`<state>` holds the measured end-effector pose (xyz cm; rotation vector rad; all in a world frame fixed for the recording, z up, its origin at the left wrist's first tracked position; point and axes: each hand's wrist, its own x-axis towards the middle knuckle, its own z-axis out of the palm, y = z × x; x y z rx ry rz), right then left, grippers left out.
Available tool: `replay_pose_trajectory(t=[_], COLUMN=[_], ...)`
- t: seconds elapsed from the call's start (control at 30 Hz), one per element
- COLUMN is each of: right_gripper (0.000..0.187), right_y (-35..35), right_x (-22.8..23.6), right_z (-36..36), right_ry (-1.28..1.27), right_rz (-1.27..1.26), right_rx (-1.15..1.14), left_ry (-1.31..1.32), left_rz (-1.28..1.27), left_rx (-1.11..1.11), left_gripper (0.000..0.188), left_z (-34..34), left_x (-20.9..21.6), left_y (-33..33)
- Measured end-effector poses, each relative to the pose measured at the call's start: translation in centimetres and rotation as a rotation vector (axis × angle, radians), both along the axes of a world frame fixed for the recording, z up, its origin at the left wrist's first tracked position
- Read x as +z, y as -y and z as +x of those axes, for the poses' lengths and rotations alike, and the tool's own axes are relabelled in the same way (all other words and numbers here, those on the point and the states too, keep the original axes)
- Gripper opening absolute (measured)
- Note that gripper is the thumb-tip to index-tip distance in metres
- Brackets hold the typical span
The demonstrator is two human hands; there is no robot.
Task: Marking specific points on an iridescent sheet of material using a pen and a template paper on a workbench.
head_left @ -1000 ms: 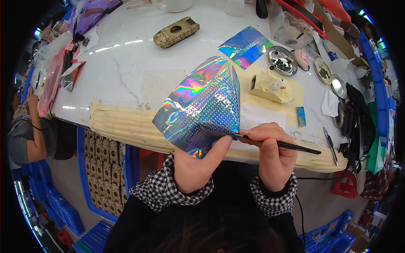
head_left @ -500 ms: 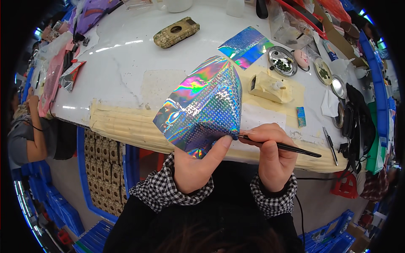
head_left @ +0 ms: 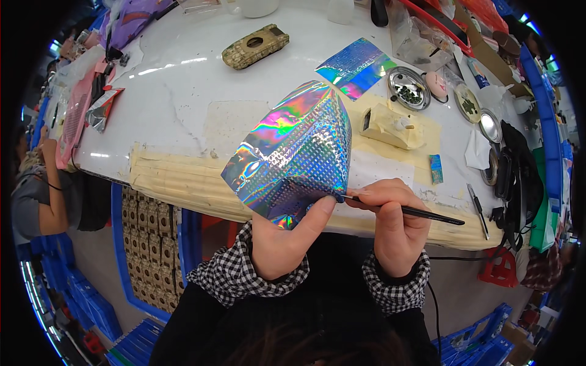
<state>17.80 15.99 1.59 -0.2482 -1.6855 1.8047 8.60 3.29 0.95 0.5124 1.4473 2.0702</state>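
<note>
My left hand (head_left: 284, 244) is closed on a shiny holographic sheet (head_left: 299, 146) with rows of small raised squares. The sheet bends up over the table's front edge, hiding most of that hand's fingers, while the thumb presses its lower right corner. In my right hand (head_left: 397, 226), pinched between thumb and fingers, is a pair of slim black tweezers (head_left: 430, 215). Their tip meets the sheet's corner beside my left thumb; whether they grip anything there is too small to tell.
A camouflage model vehicle hull (head_left: 256, 47) sits at the back. Right of the sheet are another holographic sheet (head_left: 356, 67), a tape-wrapped block (head_left: 392, 126), a metal dish (head_left: 409, 88) of small green parts and a pen (head_left: 478, 210). A blue crate (head_left: 119, 244) of model parts stands below left.
Almost nothing differs. The holographic sheet has shifted very slightly, and both hands keep their places with the tweezers' tip at its corner.
</note>
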Motion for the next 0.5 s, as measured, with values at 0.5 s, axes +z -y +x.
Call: replay_pose_trajectory(t=[0.5], right_gripper=[0.013], right_y=[-3.6], right_x=[0.1], right_z=[2.7], right_ry=[0.369], right_rz=[0.229], right_rx=[-0.273], left_ry=[-0.075], left_rz=[0.055], left_rx=[0.047], left_gripper=[0.034], left_z=[0.0], left_x=[-0.5], left_y=[-0.7])
